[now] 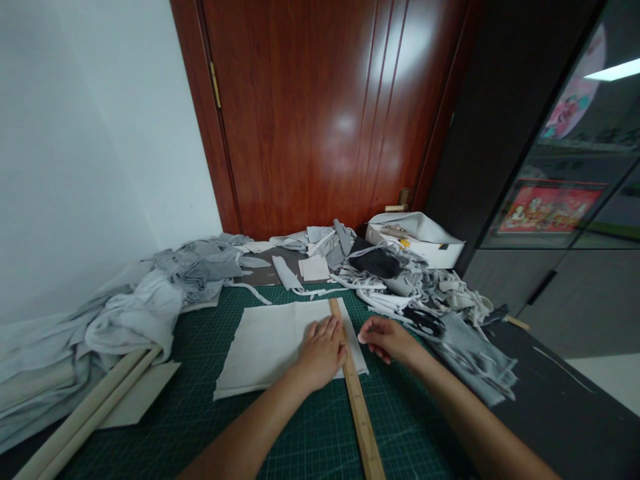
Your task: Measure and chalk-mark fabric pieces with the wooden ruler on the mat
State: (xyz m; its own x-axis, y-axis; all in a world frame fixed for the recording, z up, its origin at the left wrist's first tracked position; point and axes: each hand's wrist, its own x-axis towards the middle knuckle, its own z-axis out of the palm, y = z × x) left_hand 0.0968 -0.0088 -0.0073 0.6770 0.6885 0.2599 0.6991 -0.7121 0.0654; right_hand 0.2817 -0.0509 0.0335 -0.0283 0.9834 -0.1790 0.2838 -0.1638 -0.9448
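Observation:
A piece of off-white cloth point(270, 343) lies flat on a green gridded cutting mat point(300, 440). Across its right side runs a long wooden ruler point(360, 407), reaching down past the cloth toward the near edge of view. My left hand point(323, 350) rests flat on cloth and ruler, fingers stretched out and pressing down on them. Just right of the ruler, beside the cloth's right edge, my right hand point(385, 339) is closed in a pinch. A tiny pale spot shows at its fingertips; I cannot make out what it is.
Heaped grey and white cloth point(150, 293) lies at the left, near long cream rolls point(100, 413). Fabric scraps point(410, 280) pile up at the back right, with black-handled scissors point(424, 321) and a white box point(440, 253). Behind stands a brown wooden door point(310, 120).

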